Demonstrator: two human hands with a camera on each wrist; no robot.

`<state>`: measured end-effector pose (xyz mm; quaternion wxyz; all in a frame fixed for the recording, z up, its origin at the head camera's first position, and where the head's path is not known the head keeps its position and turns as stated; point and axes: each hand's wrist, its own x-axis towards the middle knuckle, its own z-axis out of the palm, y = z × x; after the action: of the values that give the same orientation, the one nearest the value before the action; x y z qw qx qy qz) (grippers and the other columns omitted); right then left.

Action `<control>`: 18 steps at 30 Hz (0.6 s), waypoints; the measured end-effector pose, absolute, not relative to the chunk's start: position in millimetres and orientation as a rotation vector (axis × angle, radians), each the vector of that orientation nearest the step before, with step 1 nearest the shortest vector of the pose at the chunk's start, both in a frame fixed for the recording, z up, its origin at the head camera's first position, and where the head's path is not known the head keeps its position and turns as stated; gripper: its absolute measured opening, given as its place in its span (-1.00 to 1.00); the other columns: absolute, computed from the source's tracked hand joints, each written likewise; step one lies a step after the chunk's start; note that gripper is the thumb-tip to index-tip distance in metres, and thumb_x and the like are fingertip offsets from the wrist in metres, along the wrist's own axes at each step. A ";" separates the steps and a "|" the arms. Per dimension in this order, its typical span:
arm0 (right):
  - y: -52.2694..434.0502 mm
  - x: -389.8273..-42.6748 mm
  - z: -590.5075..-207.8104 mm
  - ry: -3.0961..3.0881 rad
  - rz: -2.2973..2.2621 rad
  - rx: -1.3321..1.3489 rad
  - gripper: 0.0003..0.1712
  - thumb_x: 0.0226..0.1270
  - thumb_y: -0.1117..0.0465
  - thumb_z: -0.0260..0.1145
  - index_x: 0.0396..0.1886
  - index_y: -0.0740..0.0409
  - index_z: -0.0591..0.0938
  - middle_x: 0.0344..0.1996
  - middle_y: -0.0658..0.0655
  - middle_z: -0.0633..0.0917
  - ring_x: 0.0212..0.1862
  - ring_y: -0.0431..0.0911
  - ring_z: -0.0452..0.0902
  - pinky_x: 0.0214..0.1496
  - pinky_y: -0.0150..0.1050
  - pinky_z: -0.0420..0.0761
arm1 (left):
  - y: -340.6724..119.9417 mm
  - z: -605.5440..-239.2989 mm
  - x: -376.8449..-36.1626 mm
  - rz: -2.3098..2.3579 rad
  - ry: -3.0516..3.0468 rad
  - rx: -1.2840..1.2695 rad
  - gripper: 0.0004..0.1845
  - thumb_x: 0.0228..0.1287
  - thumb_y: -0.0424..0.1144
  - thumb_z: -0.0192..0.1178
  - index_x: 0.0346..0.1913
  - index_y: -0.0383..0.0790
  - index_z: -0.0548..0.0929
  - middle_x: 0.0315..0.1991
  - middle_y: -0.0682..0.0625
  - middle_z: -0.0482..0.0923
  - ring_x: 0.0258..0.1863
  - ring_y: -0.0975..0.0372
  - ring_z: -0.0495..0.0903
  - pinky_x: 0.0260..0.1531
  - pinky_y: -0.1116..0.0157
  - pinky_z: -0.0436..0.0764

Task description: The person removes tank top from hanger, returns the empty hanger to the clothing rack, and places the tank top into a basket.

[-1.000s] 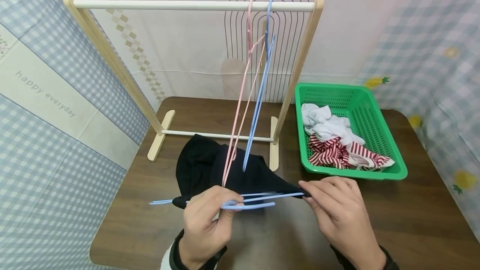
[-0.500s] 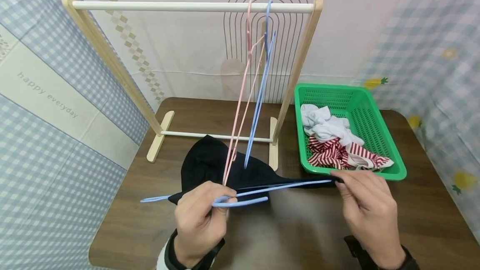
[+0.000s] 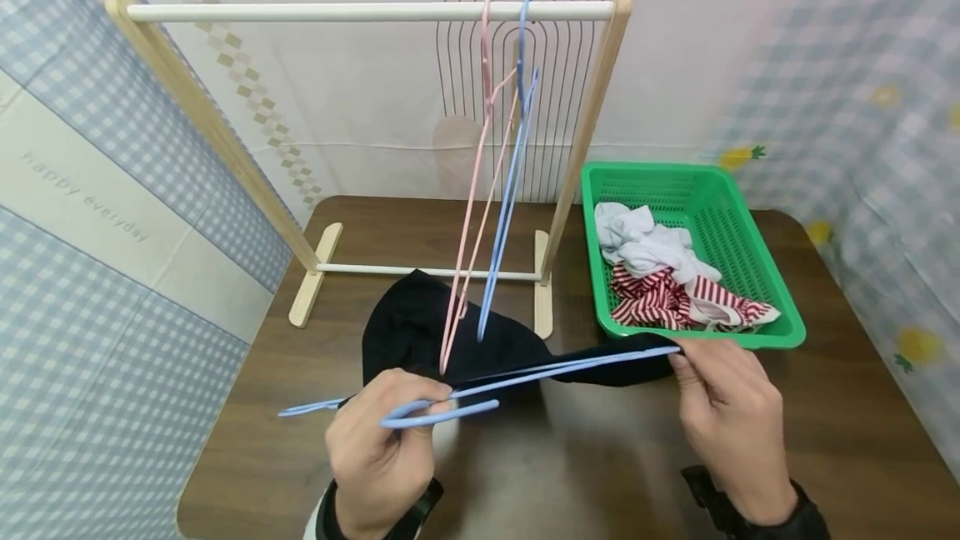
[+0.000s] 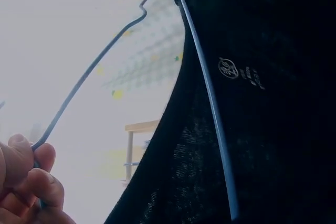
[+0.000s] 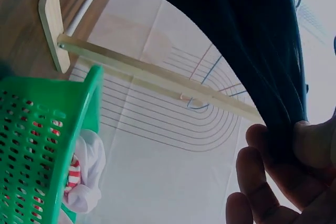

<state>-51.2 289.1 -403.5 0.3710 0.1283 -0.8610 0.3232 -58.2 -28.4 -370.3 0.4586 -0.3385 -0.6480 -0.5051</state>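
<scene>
My left hand grips a blue clothes hanger close to its hook, seen in the head view. A black top is on the hanger, its cloth spread toward the right end. There my right hand pinches the top's edge at the hanger's tip. In the left wrist view the hanger runs along the dark cloth, which bears a small white print. The right wrist view has thumb and fingers closed on the bunched black top. Part of the hanger's left side is hidden by the left hand.
Behind the hands stands a wooden rack with a white bar. A pink hanger and another blue hanger hang from it. The green basket at right holds white cloth and red-striped cloth.
My right hand has moved right and slightly up, drawing the black top's edge out along the hanger to its right end. The left hand has shifted a little left and down.
</scene>
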 end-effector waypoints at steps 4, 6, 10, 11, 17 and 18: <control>280.6 -51.6 -405.9 -2.250 0.822 0.396 -0.89 0.40 0.33 0.38 -0.26 0.28 0.79 -0.34 0.18 0.79 -0.18 -0.06 0.58 0.10 -0.45 0.37 | -28.8 -367.4 -57.2 -1.358 -1.493 -0.828 -0.72 0.38 -0.43 0.30 -0.48 -0.56 0.59 -0.53 -0.22 0.59 -0.55 0.19 0.54 -0.59 0.38 0.50; 277.0 -49.3 -406.9 -2.286 0.823 0.409 -0.89 0.36 0.37 0.40 -0.18 0.26 0.80 -0.29 0.17 0.81 -0.15 -0.05 0.60 0.11 -0.45 0.37 | -28.6 -366.1 -55.7 -1.422 -1.461 -0.828 -0.73 0.37 -0.46 0.29 -0.47 -0.59 0.57 -0.52 -0.23 0.57 -0.55 0.21 0.51 -0.61 0.40 0.47; 272.8 -45.7 -407.9 -2.345 0.824 0.405 -0.74 0.15 0.53 0.45 -0.17 0.23 0.79 -0.28 0.15 0.79 -0.15 -0.06 0.58 0.08 -0.40 0.37 | -28.5 -362.4 -55.0 -1.522 -1.373 -0.810 -0.73 0.36 -0.48 0.29 -0.46 -0.63 0.53 -0.51 -0.22 0.56 -0.52 0.20 0.51 -0.57 0.38 0.48; 272.2 -45.0 -408.2 -2.361 0.827 0.396 -0.72 0.15 0.54 0.45 -0.16 0.22 0.79 -0.28 0.14 0.79 -0.16 -0.07 0.59 0.07 -0.40 0.38 | -28.7 -361.3 -55.3 -1.557 -1.343 -0.812 -0.72 0.36 -0.48 0.29 -0.46 -0.64 0.52 -0.51 -0.22 0.55 -0.52 0.20 0.50 -0.56 0.37 0.48; 269.5 -41.5 -412.6 -2.416 0.832 0.374 -0.68 0.18 0.53 0.46 -0.12 0.16 0.80 -0.26 0.11 0.80 -0.15 -0.11 0.59 0.08 -0.37 0.39 | -31.7 -354.3 -60.2 -1.751 -1.196 -0.740 -0.74 0.35 -0.50 0.27 -0.40 -0.67 0.47 -0.49 -0.17 0.56 -0.59 0.21 0.45 -0.68 0.35 0.36; 269.0 -41.1 -413.8 -2.420 0.834 0.380 -0.68 0.17 0.53 0.46 -0.12 0.15 0.80 -0.26 0.10 0.80 -0.15 -0.11 0.59 0.08 -0.37 0.39 | -32.9 -352.8 -61.7 -1.802 -1.158 -0.733 -0.75 0.36 -0.51 0.26 -0.38 -0.67 0.46 -0.48 -0.16 0.57 -0.61 0.21 0.43 -0.71 0.35 0.33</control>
<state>-41.1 269.0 -413.8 0.2737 0.1412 -0.8995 0.3099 -61.7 -32.9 -352.8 0.4251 -0.2933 -0.4629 -0.7204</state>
